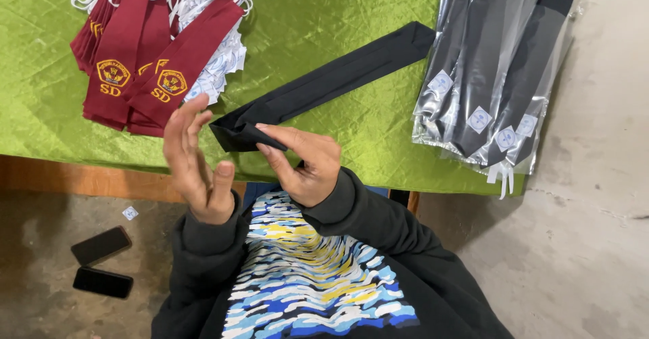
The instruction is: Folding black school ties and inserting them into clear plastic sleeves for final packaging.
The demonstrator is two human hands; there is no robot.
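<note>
Mid-frame: black tie (324, 85) on green cloth (54, 75), near end pinched by right hand (304, 166); left hand (196, 166) open, holding nothing; bagged ties (487, 75) stacked upper right, so some done; maroon ties (145, 55) upper left unbagged

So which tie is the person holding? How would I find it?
Look at the shiny green tablecloth. Between the maroon ties and the bagged dark ties lies one black tie, slanting toward the person. Its tip is pinched in the right hand, and it alone is plain and unbagged.
</note>
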